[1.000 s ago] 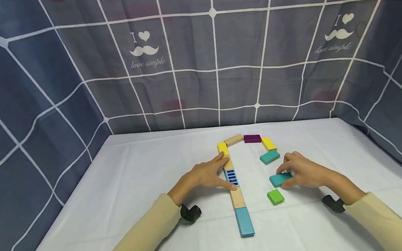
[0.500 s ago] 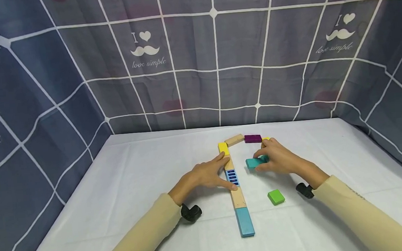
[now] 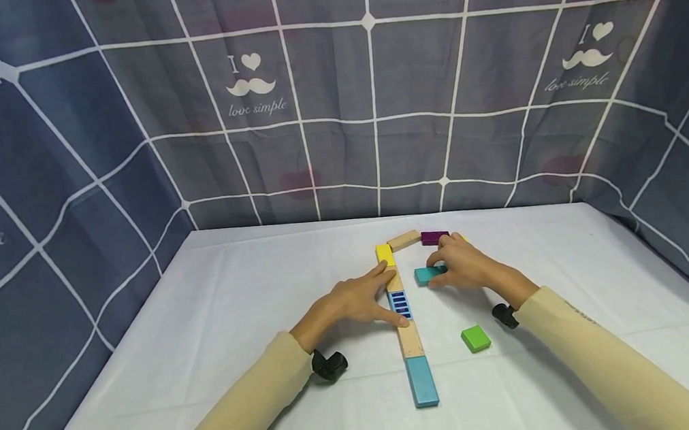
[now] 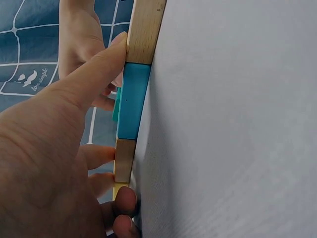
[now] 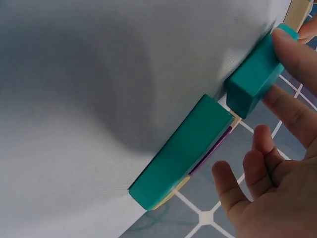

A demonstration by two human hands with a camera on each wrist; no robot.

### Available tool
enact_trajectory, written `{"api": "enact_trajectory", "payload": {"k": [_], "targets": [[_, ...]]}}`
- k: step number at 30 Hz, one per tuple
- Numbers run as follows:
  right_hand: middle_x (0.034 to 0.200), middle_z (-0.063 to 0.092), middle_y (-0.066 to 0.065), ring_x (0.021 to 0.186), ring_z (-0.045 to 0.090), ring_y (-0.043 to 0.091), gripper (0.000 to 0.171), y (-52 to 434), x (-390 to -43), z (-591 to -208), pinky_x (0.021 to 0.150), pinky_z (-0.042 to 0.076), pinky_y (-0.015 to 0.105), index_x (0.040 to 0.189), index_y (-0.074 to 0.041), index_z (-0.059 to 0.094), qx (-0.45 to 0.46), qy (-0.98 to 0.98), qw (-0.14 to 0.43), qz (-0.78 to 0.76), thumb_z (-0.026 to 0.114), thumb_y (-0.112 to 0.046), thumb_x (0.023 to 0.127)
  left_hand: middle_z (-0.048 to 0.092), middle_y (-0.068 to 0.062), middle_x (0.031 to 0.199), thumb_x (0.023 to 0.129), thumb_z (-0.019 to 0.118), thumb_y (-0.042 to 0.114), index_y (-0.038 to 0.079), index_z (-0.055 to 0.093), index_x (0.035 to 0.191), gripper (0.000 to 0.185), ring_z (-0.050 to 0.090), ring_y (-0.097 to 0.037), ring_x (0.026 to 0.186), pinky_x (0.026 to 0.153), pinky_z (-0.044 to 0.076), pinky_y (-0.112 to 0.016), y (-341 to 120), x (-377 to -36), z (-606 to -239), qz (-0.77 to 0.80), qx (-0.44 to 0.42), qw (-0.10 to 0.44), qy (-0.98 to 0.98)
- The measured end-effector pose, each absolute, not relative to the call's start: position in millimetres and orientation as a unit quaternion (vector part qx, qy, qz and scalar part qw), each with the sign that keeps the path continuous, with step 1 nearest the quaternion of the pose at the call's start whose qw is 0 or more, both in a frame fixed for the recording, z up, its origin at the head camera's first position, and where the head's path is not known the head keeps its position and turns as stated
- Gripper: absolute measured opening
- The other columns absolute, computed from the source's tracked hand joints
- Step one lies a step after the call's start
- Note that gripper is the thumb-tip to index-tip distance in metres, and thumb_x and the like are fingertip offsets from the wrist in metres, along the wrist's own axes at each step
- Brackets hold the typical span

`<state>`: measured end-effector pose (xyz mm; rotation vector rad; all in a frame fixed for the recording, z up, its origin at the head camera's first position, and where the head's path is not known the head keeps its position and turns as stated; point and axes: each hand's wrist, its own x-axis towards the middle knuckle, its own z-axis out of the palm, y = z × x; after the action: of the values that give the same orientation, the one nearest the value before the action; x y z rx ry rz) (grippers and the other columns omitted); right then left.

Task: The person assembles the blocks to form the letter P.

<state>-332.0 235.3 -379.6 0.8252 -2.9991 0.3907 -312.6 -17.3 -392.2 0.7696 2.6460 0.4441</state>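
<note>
The right hand (image 3: 462, 266) has carried one flat teal wooden block (image 3: 430, 274) from near the small green square block (image 3: 475, 338) farther and leftward. It now lies just beside the column of blocks, and the hand covers the other teal block.

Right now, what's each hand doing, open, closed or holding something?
Left hand: open, fingers straight, pressing against the block row.
Right hand: pinching a teal block on the table.
</note>
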Motion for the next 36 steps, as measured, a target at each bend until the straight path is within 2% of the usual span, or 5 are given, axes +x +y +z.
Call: {"api": "enact_trajectory", "payload": {"k": [15, 23, 29, 36], "targets": [[0.088, 0.055, 0.004, 0.089, 0.043, 0.024, 0.035, 238, -331, -383, 0.076, 0.035, 0.036, 0.105, -0.006, 0.077, 0.246, -0.962, -0.013, 0.122, 0.084, -0.029, 0.078, 0.008, 0.005, 0.165, 0.071, 0.067, 0.078, 0.03, 0.024, 0.158, 0.108, 0.031, -0.024, 0.144, 0.105, 0.036, -0.053, -15, -311, -392, 0.155, 0.272, 0.173, 0.934], [0.097, 0.056, 0.009, 0.093, 0.043, 0.026, 0.052, 245, -325, -381, 0.076, 0.037, 0.037, 0.119, -0.003, 0.071, 0.247, -0.959, 0.001, 0.137, 0.082, -0.036, 0.079, 0.007, 0.006, 0.165, 0.071, 0.066, 0.079, 0.031, 0.024, 0.158, 0.109, 0.03, -0.024, 0.144, 0.106, 0.034, -0.055, -15, -311, -393, 0.154, 0.272, 0.173, 0.934], [0.096, 0.054, 0.007, 0.092, 0.041, 0.024, 0.047, 252, -302, -375, 0.073, 0.037, 0.035, 0.117, -0.005, 0.073, 0.261, -0.951, 0.003, 0.166, 0.08, -0.035, 0.082, 0.007, 0.006, 0.165, 0.07, 0.067, 0.079, 0.03, 0.024, 0.158, 0.109, 0.03, -0.024, 0.144, 0.106, 0.034, -0.055, -14, -311, -393, 0.158, 0.273, 0.173, 0.933], [0.092, 0.051, 0.0, 0.09, 0.039, 0.017, 0.049, 258, -259, -362, 0.071, 0.039, 0.029, 0.111, -0.01, 0.076, 0.301, -0.937, -0.065, 0.164, 0.079, -0.048, 0.08, 0.008, 0.005, 0.165, 0.071, 0.067, 0.078, 0.029, 0.024, 0.158, 0.109, 0.028, -0.022, 0.145, 0.107, 0.033, -0.054, -17, -312, -395, 0.163, 0.272, 0.168, 0.933]]}}
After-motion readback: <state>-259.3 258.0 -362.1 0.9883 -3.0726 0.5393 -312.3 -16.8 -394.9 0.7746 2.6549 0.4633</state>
